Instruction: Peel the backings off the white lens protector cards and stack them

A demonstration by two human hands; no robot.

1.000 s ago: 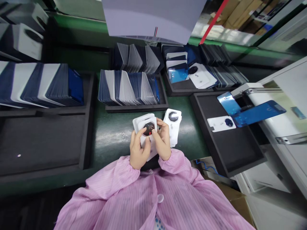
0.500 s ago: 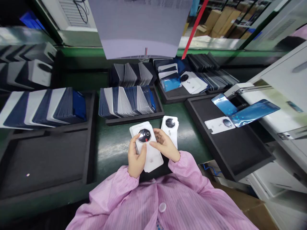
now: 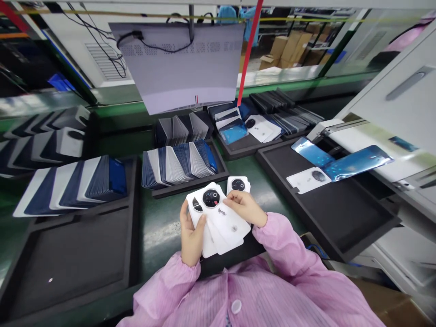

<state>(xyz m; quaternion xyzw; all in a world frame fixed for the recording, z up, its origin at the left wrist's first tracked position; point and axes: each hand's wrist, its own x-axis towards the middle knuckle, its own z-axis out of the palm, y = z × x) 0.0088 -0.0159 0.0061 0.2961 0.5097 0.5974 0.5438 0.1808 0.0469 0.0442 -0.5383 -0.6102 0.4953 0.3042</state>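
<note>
My left hand [image 3: 190, 236] is closed round a small stack of white phone back covers [image 3: 208, 240] in front of my body. A dark round camera area shows at the upper left of the stack. Pinched at its right edge by my right hand [image 3: 250, 209] is the top white phone back cover [image 3: 232, 225], turned and fanned out to the right over the others. It bears a black camera disc with a small red mark. Just behind my right hand lies another small pile of white covers [image 3: 237, 183], partly hidden by that hand.
Ahead, a black tray [image 3: 190, 186] bears rows of blue and white covers. At left is a larger black tray [image 3: 131, 240] with covers at its back. On the right, a tray [image 3: 354, 218] holds one white cover beside blue film-like panels [image 3: 361, 162]. A grey panel [image 3: 184, 68] hangs above.
My right hand has pulled the top cover rightward, so the stack is now fanned out. My left hand still grips the stack. The head view has tilted up.
</note>
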